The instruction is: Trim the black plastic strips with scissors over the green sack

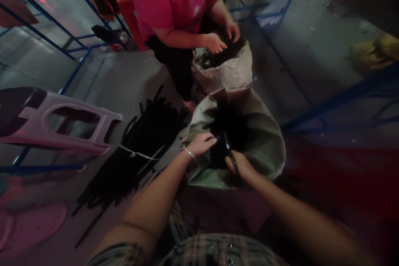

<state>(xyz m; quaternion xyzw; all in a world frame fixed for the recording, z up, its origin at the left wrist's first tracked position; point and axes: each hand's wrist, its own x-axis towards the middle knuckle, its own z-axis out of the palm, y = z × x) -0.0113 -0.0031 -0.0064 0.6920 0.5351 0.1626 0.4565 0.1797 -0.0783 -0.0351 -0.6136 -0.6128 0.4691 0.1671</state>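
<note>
My right hand is wrapped round the handles of a pair of scissors, their blades pointing up and away over the mouth of a green-grey woven sack. Close to the blades, my left hand, with a silver bangle at the wrist, pinches a small black piece; its exact kind is too dark to make out. Dark contents fill the inside of the sack, and single pieces there cannot be told apart.
Across from me a person in a pink shirt works with both hands over a second, whitish sack. A tied bundle of long black tubes lies on the floor at left. Beside it are a pink plastic stool and blue metal frames.
</note>
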